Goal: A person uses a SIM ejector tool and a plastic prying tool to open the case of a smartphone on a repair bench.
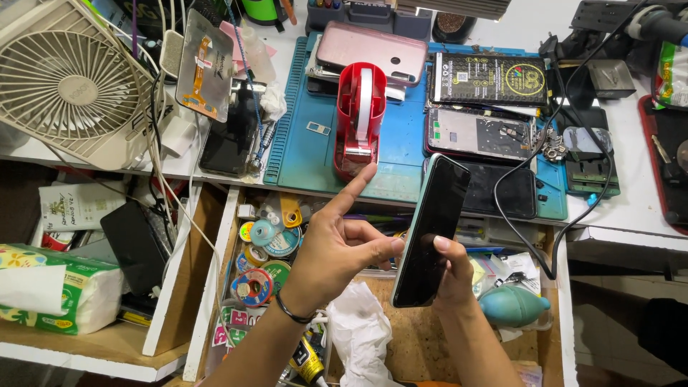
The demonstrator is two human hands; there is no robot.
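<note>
1. Nearest the lens, a dark smartphone (428, 233) stands almost upright over the open drawer (215, 287), its black screen turned leftward and its slim edge toward the camera, probably so both hands can get at the glass.
2. Supporting it from the right side and behind is the right hand (457, 276): the fingers curl closed around the lower part of the phone, with the thumb tip resting on the screen face near the middle.
3. On the other side, the left hand (337, 251) holds nothing firmly. Its thumb tip touches the phone's left edge, its index finger points up and away toward the red tape dispenser (360, 118), and the remaining fingers are loosely bent, apart from the phone.
4. Beneath the hands, the drawer holds small rolls of tape (261, 258), a crumpled white cloth (358, 333) and a teal rubber air blower (512, 307).
5. Farther off, on the blue work mat (301, 154), lie opened phones with bare frames (479, 134); a white desk fan (68, 82) stands well to the left.
</note>
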